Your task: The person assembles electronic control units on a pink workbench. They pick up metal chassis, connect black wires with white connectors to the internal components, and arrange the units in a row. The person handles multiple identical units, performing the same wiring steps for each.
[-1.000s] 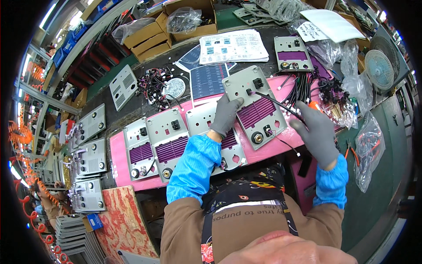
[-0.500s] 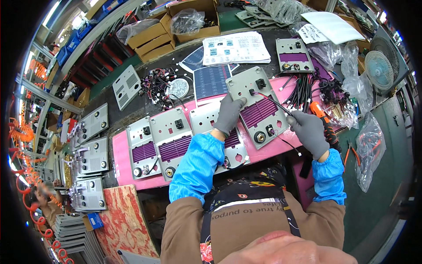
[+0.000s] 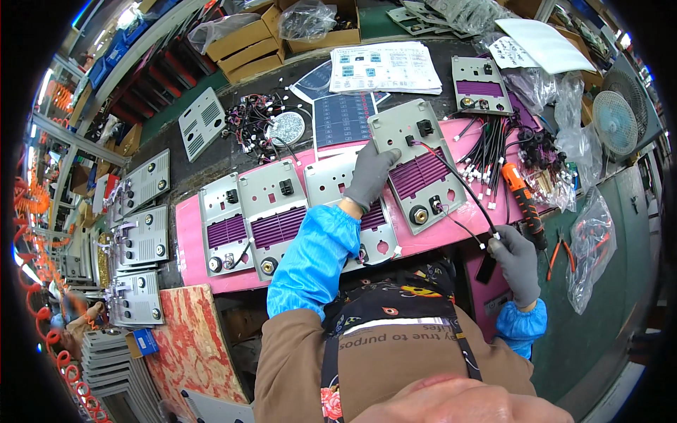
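Note:
A grey panel (image 3: 398, 128) with a purple slatted grille lies tilted on the pink board, a black switch near its top and a brass-centred round fitting at its bottom corner. On its left edge, my gloved left hand (image 3: 370, 178) is closed, thumb over the face. A black cable (image 3: 471, 196) runs from the small black connector near the grille down to the right. My gloved right hand (image 3: 515, 266) pinches that cable close to its white plug, past the board's front edge. A shorter dark lead (image 3: 457, 224) hangs from the lower fitting.
Similar panels (image 3: 271, 180) lie in a row to the left. An orange-handled screwdriver-like tool (image 3: 520, 197) and bundled black cables (image 3: 488, 144) lie right of the panel. Orange-handled pliers (image 3: 562, 254) sit farther right. Printed sheets (image 3: 384, 67) and cardboard boxes (image 3: 247, 53) stand behind.
My right hand has moved down and toward me, sliding to the cable's plug end, so the cable now stretches longer. My left hand stays on the panel. The whole view has shifted slightly.

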A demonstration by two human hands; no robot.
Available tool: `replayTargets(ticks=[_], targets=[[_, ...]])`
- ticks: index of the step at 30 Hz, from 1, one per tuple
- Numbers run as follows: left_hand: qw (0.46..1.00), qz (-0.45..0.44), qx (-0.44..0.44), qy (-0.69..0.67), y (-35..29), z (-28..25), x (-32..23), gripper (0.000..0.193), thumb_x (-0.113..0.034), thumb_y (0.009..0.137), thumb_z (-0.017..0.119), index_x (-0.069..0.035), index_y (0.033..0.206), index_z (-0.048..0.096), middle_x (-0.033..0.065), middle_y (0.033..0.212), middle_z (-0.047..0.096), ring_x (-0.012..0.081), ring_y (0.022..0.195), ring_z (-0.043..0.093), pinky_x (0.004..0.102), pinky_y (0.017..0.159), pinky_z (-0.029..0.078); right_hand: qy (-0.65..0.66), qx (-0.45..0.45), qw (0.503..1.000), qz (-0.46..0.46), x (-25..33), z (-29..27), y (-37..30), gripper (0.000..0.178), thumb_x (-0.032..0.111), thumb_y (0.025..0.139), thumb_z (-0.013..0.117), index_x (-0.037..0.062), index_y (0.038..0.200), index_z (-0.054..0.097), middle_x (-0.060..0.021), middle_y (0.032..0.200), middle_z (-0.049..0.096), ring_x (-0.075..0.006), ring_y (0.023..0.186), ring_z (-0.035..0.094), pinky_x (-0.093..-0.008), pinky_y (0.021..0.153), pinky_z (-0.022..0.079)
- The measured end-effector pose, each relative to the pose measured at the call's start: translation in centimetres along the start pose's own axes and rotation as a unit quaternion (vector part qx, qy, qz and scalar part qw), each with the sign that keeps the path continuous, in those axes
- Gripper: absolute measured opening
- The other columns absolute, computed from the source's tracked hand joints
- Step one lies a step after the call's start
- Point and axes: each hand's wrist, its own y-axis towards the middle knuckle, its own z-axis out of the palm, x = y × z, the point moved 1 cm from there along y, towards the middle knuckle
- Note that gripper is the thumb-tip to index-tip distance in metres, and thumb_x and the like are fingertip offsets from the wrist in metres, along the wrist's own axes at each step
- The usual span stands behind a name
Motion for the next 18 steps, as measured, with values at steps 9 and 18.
replayTargets(ticks=[9,18], targets=[[1.000,-0.020,-0.001,-0.016,0.7,-0.3,0.8,0.036,-0.012,0.086,0.060,0.005,0.118,0.058,0.0135,0.104,0.068,0.0192,0.089,0.064,0.0322,0.081,0.051,0.242,0.109,0.960,-0.092,7.6,-2.0,2.8,0.031,0.021,0.093,0.055,-0.0063,0.104,0.062,-0.0108,0.078,0.067,-0.0157,0.072,0.064,-0.0287,0.067,0.049],[0.999,-0.013,-0.017,0.023,1.8,-1.0,2.0,0.039,-0.015,0.085,0.060,0.004,0.119,0.057,0.0147,0.104,0.067,0.0207,0.092,0.063,0.0336,0.083,0.050,0.368,0.028,0.922,-0.115,9.0,1.0,5.7,0.039,0.027,0.097,0.057,-0.0070,0.117,0.060,-0.0123,0.087,0.069,-0.0184,0.074,0.066,-0.0306,0.072,0.054]])
